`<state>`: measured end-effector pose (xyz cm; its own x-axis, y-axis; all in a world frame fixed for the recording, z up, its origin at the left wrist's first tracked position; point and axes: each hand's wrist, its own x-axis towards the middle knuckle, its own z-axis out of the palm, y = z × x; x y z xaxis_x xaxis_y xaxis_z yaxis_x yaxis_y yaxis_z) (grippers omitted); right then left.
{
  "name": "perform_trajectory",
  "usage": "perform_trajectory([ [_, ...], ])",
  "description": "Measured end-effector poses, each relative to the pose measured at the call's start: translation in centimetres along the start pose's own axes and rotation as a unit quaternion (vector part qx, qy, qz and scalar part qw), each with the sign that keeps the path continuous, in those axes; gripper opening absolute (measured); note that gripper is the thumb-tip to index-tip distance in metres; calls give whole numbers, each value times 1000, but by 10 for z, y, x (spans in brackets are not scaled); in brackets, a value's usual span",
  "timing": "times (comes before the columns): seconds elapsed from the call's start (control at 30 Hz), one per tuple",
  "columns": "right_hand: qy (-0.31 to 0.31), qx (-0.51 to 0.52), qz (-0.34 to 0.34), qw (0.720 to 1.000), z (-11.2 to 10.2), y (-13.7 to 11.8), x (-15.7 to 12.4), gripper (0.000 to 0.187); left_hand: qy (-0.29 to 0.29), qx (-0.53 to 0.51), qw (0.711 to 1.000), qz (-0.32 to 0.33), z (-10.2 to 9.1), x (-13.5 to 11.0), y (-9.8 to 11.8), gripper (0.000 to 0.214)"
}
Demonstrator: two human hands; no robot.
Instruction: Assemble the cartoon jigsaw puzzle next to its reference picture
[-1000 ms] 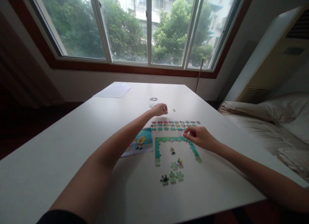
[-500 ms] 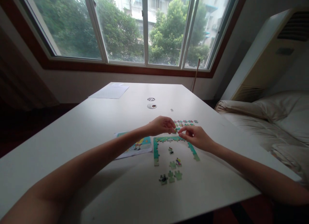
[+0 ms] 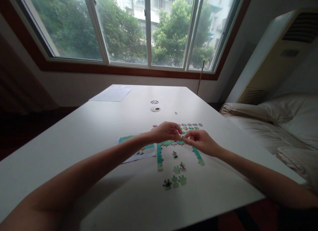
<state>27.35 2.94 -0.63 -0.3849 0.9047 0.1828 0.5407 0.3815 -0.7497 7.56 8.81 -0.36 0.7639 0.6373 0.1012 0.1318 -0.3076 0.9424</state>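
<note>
Table (image 3: 211, 191) white, bearing puzzle pieces (image 3: 175, 182); window (image 3: 121, 35) beyond, pale sofa (image 3: 255, 125) right.

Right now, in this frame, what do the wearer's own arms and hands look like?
The left arm and right arm are slim and bare to the picture's edge, no sleeves showing. The left hand and right hand are ungloved; no watch or bracelet shows. Nails are too small to judge.

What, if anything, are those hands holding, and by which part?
A puzzle piece, between the fingertips of the left hand and right hand; too small to tell which part.
</note>
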Motion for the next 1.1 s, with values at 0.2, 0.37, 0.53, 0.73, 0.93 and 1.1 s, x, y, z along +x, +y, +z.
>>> perform_trajectory([
  [0.2, -52, -23, 23, 998, -11, -4, 1, 26, 20, 39, 999, -9, -13, 2, -4, 14],
  [0.37, -220, -71, 60, 971, -24, -11, -1, 20, 63, 134, 988, -30, -44, 10, -17, 12],
  [0.53, -283, -96, 93, 950, -24, -13, -6, 16, 99, 267, 956, -69, -67, 26, -34, 14],
  [0.73, -310, -81, 109, 941, -19, -13, -9, 15, 114, 380, 913, -94, -74, 52, -47, 26],
  [0.93, -318, -84, 100, 939, -19, -15, -11, 15, 116, 440, 884, -105, -70, 83, -49, 27],
  [1.1, -314, -82, 104, 940, -24, -10, -7, 26, 130, 472, 864, -115, -58, 112, -52, 28],
])
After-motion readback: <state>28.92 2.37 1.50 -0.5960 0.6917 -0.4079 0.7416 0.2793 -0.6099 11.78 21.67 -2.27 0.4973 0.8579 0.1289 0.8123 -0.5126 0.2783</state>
